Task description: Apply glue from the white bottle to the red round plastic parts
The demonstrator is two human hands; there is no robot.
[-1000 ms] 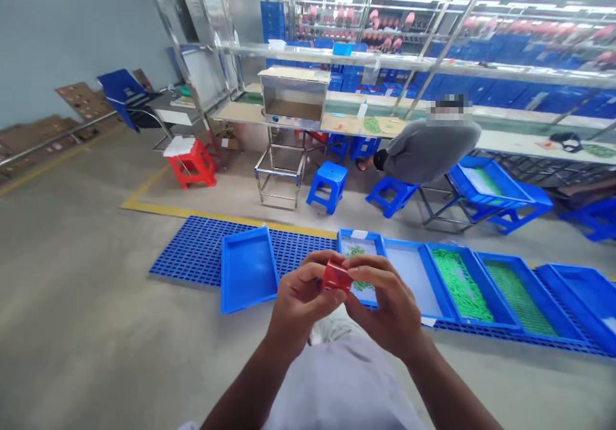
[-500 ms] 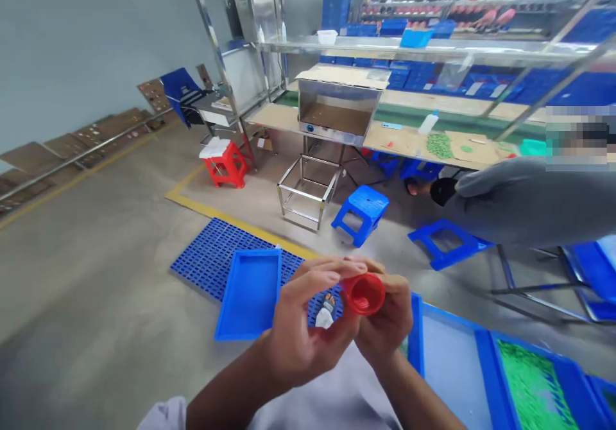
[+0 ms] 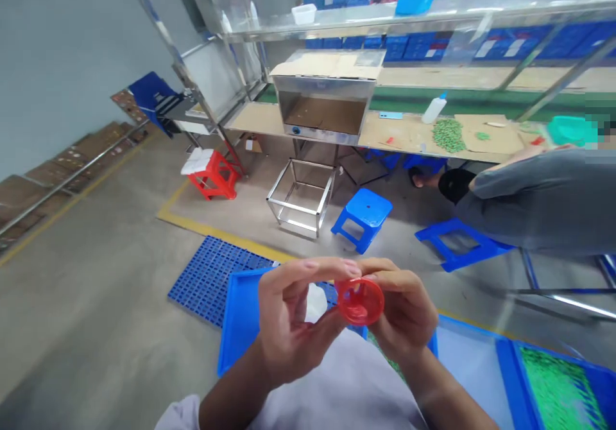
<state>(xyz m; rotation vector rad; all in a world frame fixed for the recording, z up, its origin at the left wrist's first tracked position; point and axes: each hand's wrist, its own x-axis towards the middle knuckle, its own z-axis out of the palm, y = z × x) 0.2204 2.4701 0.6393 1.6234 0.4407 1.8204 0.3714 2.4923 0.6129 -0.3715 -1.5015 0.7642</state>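
Between my two hands is a small round red plastic part [image 3: 360, 301], hollow like a cup, its open end turned up toward me. My left hand [image 3: 298, 321] pinches it from the left, thumb below and fingers above. From the right, my right hand [image 3: 402, 308] grips the same part, its fingertips at the upper rim. Some shape shows inside the part, too small to name. Below my hands lie a blue tray [image 3: 240, 321] on the left and a blue bin with green pieces [image 3: 561, 385] on the right.
A blue slatted pallet [image 3: 202, 282] lies on the floor. Beyond are a blue stool [image 3: 368, 208], a red stool [image 3: 212, 170], a metal frame [image 3: 301, 202] and a workbench with a metal box [image 3: 327, 106], a bottle [image 3: 434, 108] and green pieces [image 3: 447, 135]. A person [image 3: 543, 199] bends over at the right.
My view has tilted down and shifted. The red part has turned slightly, so more of its inside shows. Both hands still hold it. The person at the right has an arm nearer the bench.
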